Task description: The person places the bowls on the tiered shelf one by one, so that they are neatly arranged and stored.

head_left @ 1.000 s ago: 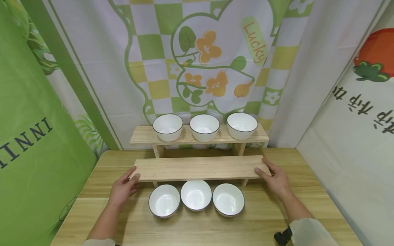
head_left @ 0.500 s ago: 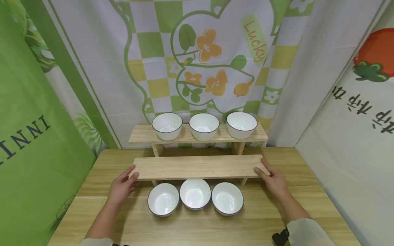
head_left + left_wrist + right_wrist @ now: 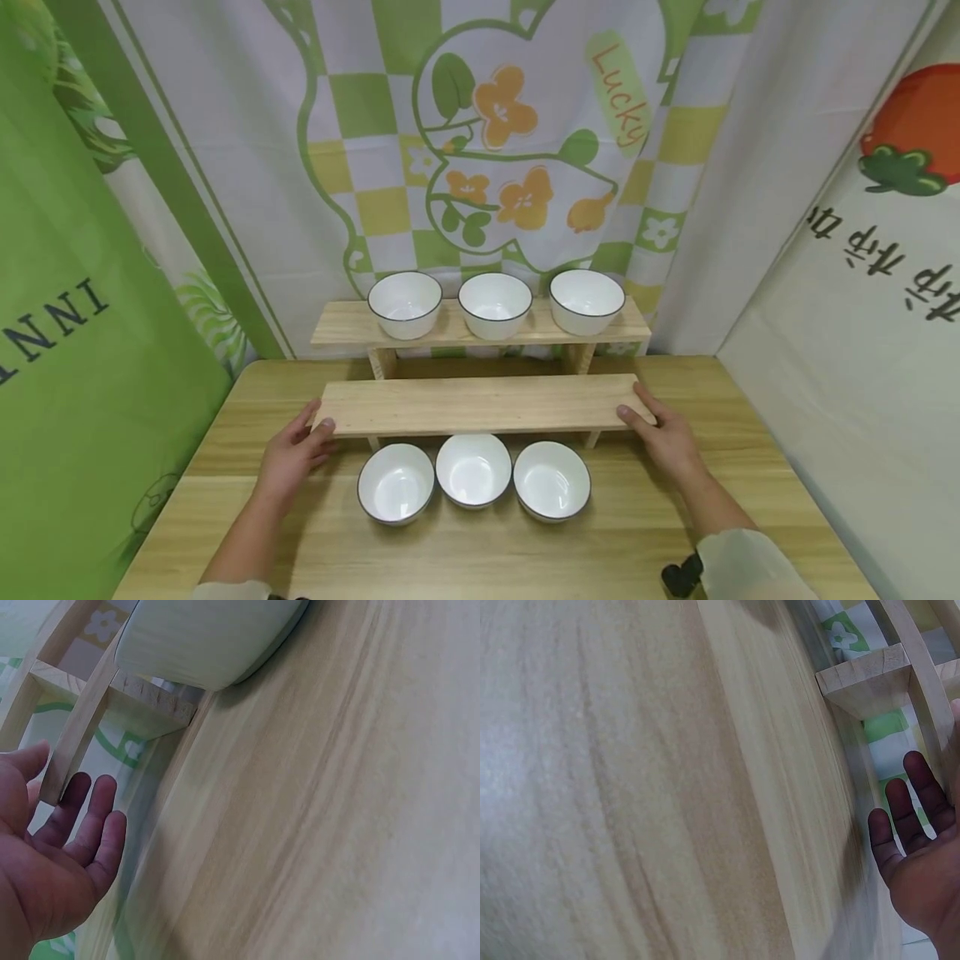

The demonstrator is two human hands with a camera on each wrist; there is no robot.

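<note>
A pale wooden shelf board lies level across two wooden supports, in front of a higher shelf board. At its left end my left hand grips it, thumb on one face and fingers curled underneath in the left wrist view. My right hand holds the opposite end between thumb and fingers; in the right wrist view, part of this hand is cut off by the frame. Close in front of the board stand three white dark-rimmed bowls: left, middle and right.
Three similar bowls stand in a row on the higher shelf, at left, centre and right. A support block sits under the shelf. Patterned curtains enclose the wooden table behind and at the sides.
The whole head view has shifted slightly up and left. Both hands keep their hold on the board ends, and the bowls stay in place.
</note>
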